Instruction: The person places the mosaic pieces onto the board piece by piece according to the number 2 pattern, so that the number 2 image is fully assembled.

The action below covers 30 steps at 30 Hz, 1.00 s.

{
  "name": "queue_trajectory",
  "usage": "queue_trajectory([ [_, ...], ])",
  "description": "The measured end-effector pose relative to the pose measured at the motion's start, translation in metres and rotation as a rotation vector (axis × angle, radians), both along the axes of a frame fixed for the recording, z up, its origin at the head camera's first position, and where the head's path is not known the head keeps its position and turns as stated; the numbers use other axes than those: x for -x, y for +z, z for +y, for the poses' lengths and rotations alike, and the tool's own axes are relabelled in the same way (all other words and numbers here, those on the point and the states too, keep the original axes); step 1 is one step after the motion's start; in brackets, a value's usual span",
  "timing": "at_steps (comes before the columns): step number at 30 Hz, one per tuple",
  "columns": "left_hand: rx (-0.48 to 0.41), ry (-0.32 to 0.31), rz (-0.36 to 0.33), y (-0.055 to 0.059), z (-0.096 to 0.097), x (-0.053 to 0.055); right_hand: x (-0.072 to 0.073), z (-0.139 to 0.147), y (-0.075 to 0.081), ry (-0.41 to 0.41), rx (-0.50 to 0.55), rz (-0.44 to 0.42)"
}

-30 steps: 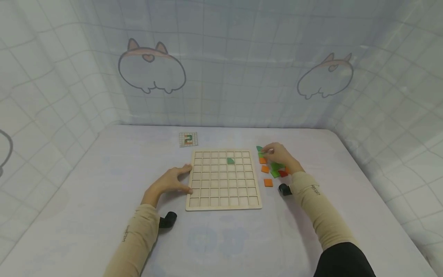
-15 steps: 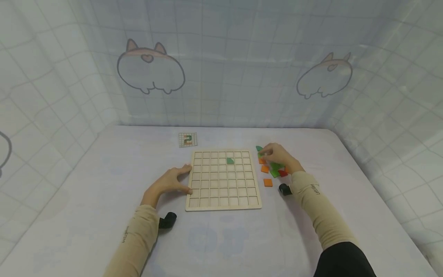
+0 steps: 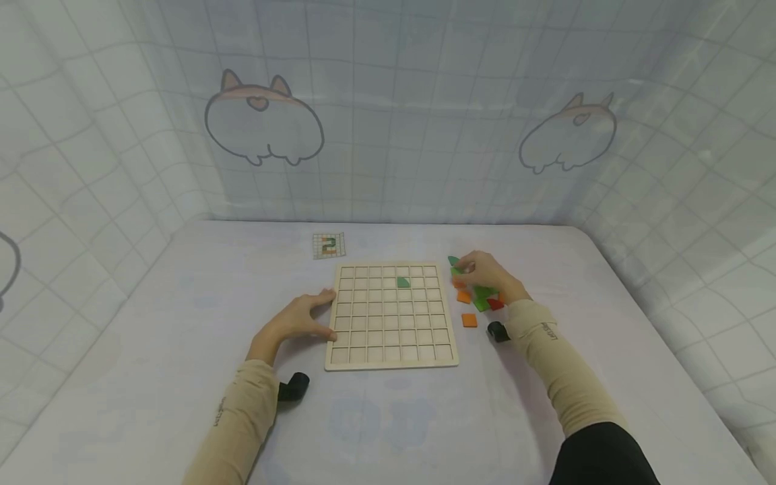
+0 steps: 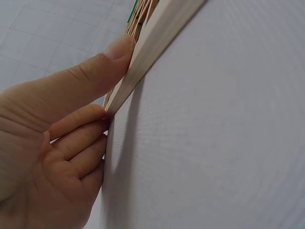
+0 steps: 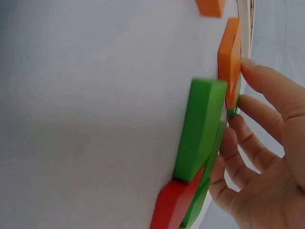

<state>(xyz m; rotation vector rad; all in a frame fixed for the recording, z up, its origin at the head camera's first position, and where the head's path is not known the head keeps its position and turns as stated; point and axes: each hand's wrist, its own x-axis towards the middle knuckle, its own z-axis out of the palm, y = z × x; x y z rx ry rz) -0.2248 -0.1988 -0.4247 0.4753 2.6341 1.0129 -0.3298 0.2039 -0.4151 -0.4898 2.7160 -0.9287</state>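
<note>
The board (image 3: 391,313), a pale wooden grid, lies flat on the worktop (image 3: 388,424) in the centre of the head view, between the two hands. The left hand (image 3: 298,315) is at its left edge, thumb and forefinger spread wide apart and both touching the rim; the left wrist view shows the thumb laid along the side of the wood, the other fingers bent gently below it.

The right hand (image 3: 483,268) is just beyond the board's upper right corner, over a loose group of tiles. Its thumb and forefinger come close together at an orange tile (image 3: 459,283) and a light green tile (image 3: 457,271). The fingertips overlap the tiles in both views, so I cannot tell whether they pinch one or merely touch it.

A dark green tile (image 3: 453,260) lies just above those fingertips in the head view. Under the palm are green tiles (image 3: 483,294) and a red tile (image 3: 495,304), close together; a second orange tile (image 3: 463,296) lies to their left, and a third (image 3: 469,320) sits apart, lower down, near the board's right edge.

On the board, a green quarter-round piece (image 3: 403,282) occupies a cell in the upper part, right of centre. A small patterned card (image 3: 329,246) lies above the board's upper left corner, well apart from both hands.
</note>
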Motion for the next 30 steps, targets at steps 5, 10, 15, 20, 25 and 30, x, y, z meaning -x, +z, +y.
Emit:
queue_trajectory([
  [5, -0.005, 0.005, -0.003, -0.001, 0.000, 0.000, 0.004, -0.005, -0.002, 0.011, -0.064, 0.064],
  [10, -0.009, 0.007, -0.001, -0.002, 0.000, -0.001, 0.005, -0.005, -0.003, -0.044, -0.064, 0.066],
  [15, -0.010, 0.014, -0.002, -0.001, 0.000, -0.002, 0.005, 0.000, -0.002, -0.061, -0.010, 0.028],
  [20, -0.010, 0.016, -0.001, 0.001, 0.000, -0.002, 0.004, 0.005, 0.000, -0.058, 0.029, -0.017],
  [25, -0.013, 0.005, 0.008, 0.002, 0.000, -0.002, 0.004, 0.002, 0.002, -0.039, 0.001, -0.017],
  [30, -0.014, 0.006, -0.006, -0.001, 0.000, -0.001, 0.005, -0.003, 0.001, -0.044, -0.054, -0.016],
])
